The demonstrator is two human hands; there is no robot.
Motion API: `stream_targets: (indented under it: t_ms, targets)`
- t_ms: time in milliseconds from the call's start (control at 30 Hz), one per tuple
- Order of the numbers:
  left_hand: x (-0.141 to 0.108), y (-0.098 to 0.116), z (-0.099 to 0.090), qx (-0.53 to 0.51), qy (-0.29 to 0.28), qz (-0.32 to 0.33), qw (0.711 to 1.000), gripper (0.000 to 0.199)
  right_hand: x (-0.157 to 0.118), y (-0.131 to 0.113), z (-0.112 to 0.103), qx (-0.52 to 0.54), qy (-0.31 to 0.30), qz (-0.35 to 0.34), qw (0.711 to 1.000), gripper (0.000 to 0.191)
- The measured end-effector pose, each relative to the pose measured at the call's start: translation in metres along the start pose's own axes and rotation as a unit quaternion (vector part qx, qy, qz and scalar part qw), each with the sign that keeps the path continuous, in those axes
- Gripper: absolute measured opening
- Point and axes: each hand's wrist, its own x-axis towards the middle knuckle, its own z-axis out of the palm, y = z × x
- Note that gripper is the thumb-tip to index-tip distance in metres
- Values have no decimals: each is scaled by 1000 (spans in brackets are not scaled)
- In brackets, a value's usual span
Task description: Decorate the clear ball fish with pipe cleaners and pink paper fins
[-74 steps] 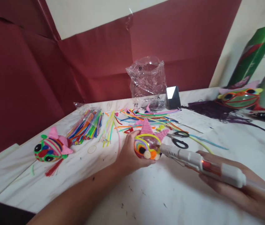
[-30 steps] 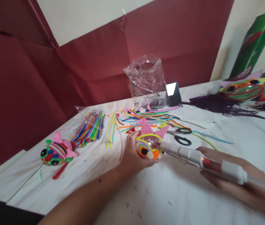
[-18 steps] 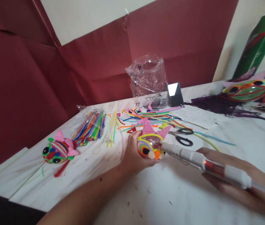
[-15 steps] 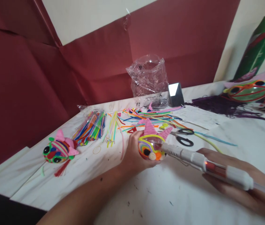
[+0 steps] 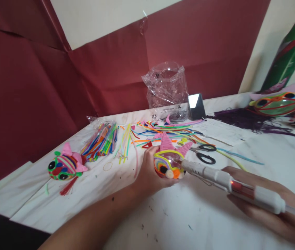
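My left hand [image 5: 149, 170] is wrapped round the side of a clear ornament [image 5: 172, 159] decorated with coloured pipe cleaners, pink ears and dark eyes. In my right hand [image 5: 264, 194] is a white glue gun [image 5: 215, 177] with a small orange light lit and a clear glue stick coming out of its back. The gun's nozzle points left and meets, or nearly meets, the ornament's clear face. Whether glue is coming out I cannot tell. Just behind the ornament lie black-handled scissors [image 5: 206, 158], partly hidden by it.
A finished-looking pink-eared ornament [image 5: 65, 165] lies at the left beside a bag of pipe cleaners [image 5: 101, 140]. Loose pipe cleaners [image 5: 160, 130] spread behind my hands. Farther back are a clear plastic bag [image 5: 166, 86] and a dark phone [image 5: 196, 106]. A larger decorated mask-like piece [image 5: 277, 104] is at right.
The view has shifted very slightly. Both hands, the ornament and the glue gun keep almost the same position, with the nozzle still at the ornament's face.
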Motion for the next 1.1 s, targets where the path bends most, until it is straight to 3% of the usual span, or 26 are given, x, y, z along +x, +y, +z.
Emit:
stream_targets:
  t_ms: [100, 233, 433, 1100]
  targets:
    - [0, 1, -1, 1, -1, 6, 1000, 100, 0, 3, -1, 55, -35, -36, 997, 9]
    - [1, 2, -1, -6, -6, 3, 1000, 100, -1, 6, -3, 63, -49, -35, 996, 8]
    - [0, 2, 0, -5, 5, -4, 1000, 100, 0, 5, -1, 72, -7, -47, 996, 10]
    - [0, 3, 0, -17, 1, -20, 1000, 100, 4, 0, 0, 53, 6, -83, 995, 16]
